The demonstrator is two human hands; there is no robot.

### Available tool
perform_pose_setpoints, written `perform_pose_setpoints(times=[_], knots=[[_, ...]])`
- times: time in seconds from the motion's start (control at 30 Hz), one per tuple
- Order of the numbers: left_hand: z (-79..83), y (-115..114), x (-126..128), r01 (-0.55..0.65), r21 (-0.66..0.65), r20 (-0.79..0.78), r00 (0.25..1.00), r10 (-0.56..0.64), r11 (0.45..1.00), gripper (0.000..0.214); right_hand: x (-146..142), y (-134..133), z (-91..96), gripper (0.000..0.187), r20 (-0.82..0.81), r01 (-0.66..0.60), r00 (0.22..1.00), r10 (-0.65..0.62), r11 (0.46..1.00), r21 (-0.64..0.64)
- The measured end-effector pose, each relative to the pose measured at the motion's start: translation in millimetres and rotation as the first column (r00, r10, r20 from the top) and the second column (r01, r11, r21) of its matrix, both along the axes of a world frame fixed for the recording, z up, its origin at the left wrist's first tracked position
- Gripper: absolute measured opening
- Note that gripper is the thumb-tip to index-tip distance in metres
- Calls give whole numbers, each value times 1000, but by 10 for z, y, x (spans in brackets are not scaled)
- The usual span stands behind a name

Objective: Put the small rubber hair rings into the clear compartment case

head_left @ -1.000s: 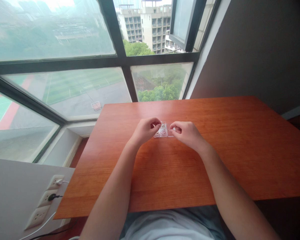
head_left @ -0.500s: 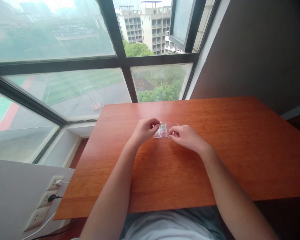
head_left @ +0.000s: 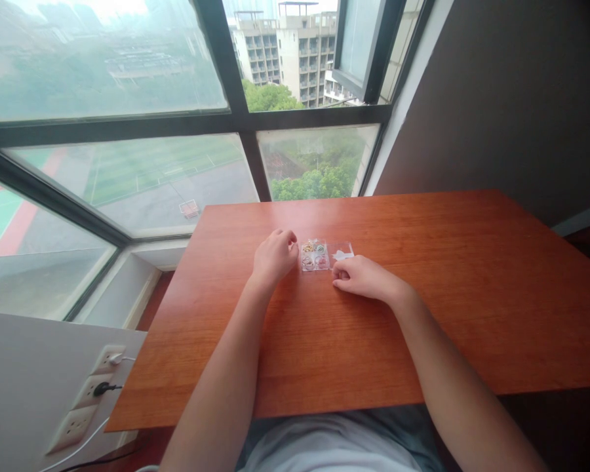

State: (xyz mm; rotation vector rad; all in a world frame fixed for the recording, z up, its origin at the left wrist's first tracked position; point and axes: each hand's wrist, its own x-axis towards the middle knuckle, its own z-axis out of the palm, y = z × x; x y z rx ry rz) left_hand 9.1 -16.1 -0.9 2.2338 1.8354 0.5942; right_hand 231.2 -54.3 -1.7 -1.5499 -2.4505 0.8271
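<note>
A small clear plastic box (head_left: 315, 271) lies on the table with several compartments in view. Inside are tiny ring-like pieces: gold ones at the back left, greenish ones (head_left: 320, 249) at the back right, pinkish ones (head_left: 321, 261) at the front right. Its clear lid (head_left: 348, 246) lies folded open to the right, a white patch on it. Just left of the box, apart from it, my left hand (head_left: 276, 254) is closed with fingers curled. My right hand (head_left: 361, 275) rests loosely closed at the lid's front edge, partly covering it. Nothing shows in either hand.
The brown wooden table (head_left: 295, 354) extends to both sides. Large windows (head_left: 319, 160) stand behind it, and a wall (head_left: 511, 98) is on the right. At lower left, wall sockets (head_left: 91, 391) have plugs and cables beside the table edge.
My left hand has drawn back left from over the box, uncovering its back left compartment. My right hand has shifted slightly toward me, uncovering more of the lid.
</note>
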Motion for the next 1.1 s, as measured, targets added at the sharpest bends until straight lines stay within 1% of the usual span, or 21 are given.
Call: perform_pose_setpoints(times=[0.03, 0.1, 0.17, 0.23, 0.27, 0.3, 0.37, 0.4, 0.47, 0.53, 0.63, 0.73, 0.8, 0.9, 1.0, 1.03, 1.1], knots=[[-22, 11, -22, -36, -21, -65, 997, 34, 999, 16, 1, -1, -6, 9, -1, 3, 1000, -3, 1000, 1], [-59, 34, -64, -41, -63, -139, 990, 32, 997, 16, 7, -7, 2, 9, -9, 3, 1000, -3, 1000, -1], [-79, 50, -98, -2, -86, -149, 989, -11, 996, 16, 23, -14, 41, 10, -39, -6, 999, 6, 1000, -16], [-76, 52, -124, 38, -101, -126, 991, -50, 994, 15, 55, -8, 91, 14, -86, 3, 996, -5, 1000, -27], [-68, 47, -136, 57, -113, -112, 991, -70, 992, 16, 76, 3, 109, 17, -95, 48, 994, -48, 999, -3], [-57, 41, -149, 77, -130, -98, 991, -90, 989, 17, 99, 19, 119, 19, -72, 131, 989, -129, 991, 34], [-29, 24, -180, 123, -165, -66, 989, -135, 979, 25, 145, 62, 107, 22, 21, 315, 947, -320, 941, 126], [-15, 16, -198, 148, -184, -47, 986, -159, 972, 32, 164, 86, 87, 22, 88, 385, 912, -401, 909, 159], [9, 2, -233, 196, -225, -3, 979, -202, 955, 45, 187, 125, 31, 24, 212, 448, 852, -478, 877, 175], [26, -7, -252, 242, -267, 48, 970, -238, 933, 58, 183, 144, -22, 26, 264, 458, 831, -490, 871, 176], [39, -21, -229, 271, -301, 86, 963, -256, 915, 68, 137, 135, -61, 25, 291, 401, 844, -451, 890, 217], [54, -40, -163, 247, -284, 51, 969, -243, 927, 68, 85, 112, -50, 23, 299, 353, 854, -426, 896, 270], [72, -54, -126, 234, -274, 28, 972, -235, 933, 65, 72, 104, -34, 21, 283, 357, 853, -438, 887, 294], [102, -71, -101, 229, -275, 15, 972, -234, 934, 60, 87, 110, -18, 17, 197, 400, 862, -466, 866, 299], [108, -76, -100, 223, -275, -1, 973, -232, 935, 56, 110, 128, -26, 16, 39, 424, 892, -451, 863, 275], [101, -74, -100, 223, -270, -4, 973, -232, 937, 54, 111, 134, -32, 21, -9, 436, 893, -450, 860, 266], [77, -67, -98, 231, -246, -2, 971, -239, 941, 55, 103, 146, -44, 38, -87, 468, 883, -461, 849, 245]])
